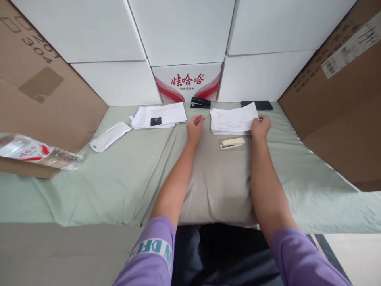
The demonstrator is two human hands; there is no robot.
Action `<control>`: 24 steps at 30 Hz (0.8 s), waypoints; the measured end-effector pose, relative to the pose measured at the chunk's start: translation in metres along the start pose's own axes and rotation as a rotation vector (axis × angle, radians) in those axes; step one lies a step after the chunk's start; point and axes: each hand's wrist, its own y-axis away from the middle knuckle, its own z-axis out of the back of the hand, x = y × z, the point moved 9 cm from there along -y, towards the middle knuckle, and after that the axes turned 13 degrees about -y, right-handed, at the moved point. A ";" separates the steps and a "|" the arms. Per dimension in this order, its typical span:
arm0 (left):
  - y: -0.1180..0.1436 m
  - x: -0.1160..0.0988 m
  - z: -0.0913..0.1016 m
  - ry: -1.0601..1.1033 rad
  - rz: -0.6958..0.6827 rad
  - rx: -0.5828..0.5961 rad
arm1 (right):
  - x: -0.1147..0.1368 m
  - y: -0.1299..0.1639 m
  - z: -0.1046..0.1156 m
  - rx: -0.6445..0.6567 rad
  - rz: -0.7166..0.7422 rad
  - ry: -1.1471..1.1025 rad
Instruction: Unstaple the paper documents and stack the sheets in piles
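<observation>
My right hand [261, 126] grips the right edge of a stack of printed papers [232, 119], whose top sheet lies at a slight angle, its right corner raised. My left hand [195, 127] is off to the left of that stack, fingers loosely curled with a small gap and nothing visible in them. A cream stapler [232, 143] lies just below the stack, between my forearms. Beyond my left hand a black stapler [200, 103] rests against the boxes. Another pile of printed papers [160, 115], one with a dark picture, sits left of my left hand.
A white plastic packet [110, 137] and a water bottle [38, 152] lie to the left. Behind the right stack is a dark phone-like slab [258, 105]. White boxes [181, 31] wall off the back; brown cartons [44, 91] flank the green cloth [119, 186].
</observation>
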 end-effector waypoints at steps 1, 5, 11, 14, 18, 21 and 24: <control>-0.002 -0.003 0.008 -0.067 -0.028 -0.012 | 0.000 0.001 -0.002 0.015 0.012 0.014; -0.015 -0.004 0.063 -0.462 -0.103 -0.072 | -0.001 0.005 -0.006 0.033 0.006 0.100; -0.024 0.034 0.120 -0.670 0.046 -0.079 | 0.003 0.010 0.002 -0.110 -0.029 0.104; -0.023 0.038 0.115 -0.680 0.058 -0.101 | 0.012 0.012 0.002 -0.127 0.008 0.077; -0.020 0.034 0.108 -0.728 0.028 -0.120 | 0.029 0.013 -0.001 -0.064 0.050 0.079; -0.020 0.034 0.112 -0.775 0.060 -0.123 | 0.042 0.015 0.000 -0.042 0.075 0.061; -0.021 0.034 0.116 -0.793 0.090 -0.149 | 0.054 0.017 0.005 -0.055 0.087 0.028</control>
